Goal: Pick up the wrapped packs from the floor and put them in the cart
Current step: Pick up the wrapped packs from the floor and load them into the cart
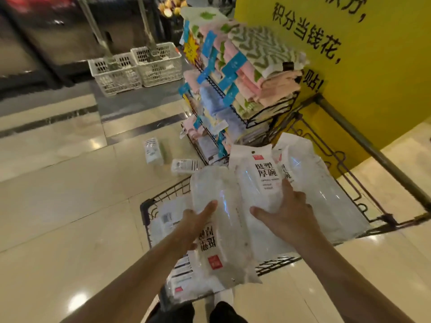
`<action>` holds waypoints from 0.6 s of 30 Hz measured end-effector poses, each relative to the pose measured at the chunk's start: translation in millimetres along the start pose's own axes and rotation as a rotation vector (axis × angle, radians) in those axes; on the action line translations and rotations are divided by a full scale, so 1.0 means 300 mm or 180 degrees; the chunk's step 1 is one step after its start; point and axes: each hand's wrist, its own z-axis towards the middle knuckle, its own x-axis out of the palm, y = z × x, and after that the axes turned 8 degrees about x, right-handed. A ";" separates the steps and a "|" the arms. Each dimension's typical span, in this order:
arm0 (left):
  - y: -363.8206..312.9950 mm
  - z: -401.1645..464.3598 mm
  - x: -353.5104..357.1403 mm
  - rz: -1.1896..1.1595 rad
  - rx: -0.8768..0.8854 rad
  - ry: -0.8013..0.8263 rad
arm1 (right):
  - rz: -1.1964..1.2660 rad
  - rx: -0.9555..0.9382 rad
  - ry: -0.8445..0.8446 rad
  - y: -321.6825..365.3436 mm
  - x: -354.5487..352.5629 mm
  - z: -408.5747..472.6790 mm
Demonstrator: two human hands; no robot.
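1. The left hand (pixel 198 220) is gripping the near pack (pixel 219 217), fingers curled round its side, holding it over the cart (pixel 149 206).
2. The right hand (pixel 284 213) is pressing, fingers spread and fairly straight, on the middle pack (pixel 258 180) already lying in the cart.
3. Two small packs (pixel 152 150) are lying on the floor beyond the cart.
4. The packs are looking light, with slick, crinkly film; gripping across the body probably beats pinching an edge.

Open floor (pixel 58 217) left of cart (pixel 145 213); towel rack (pixel 233 101) crowds beyond.
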 end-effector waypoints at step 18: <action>0.034 -0.148 -0.039 0.1539 0.0885 -0.0368 | 0.0678 -0.0713 -0.0032 -0.070 0.005 -0.007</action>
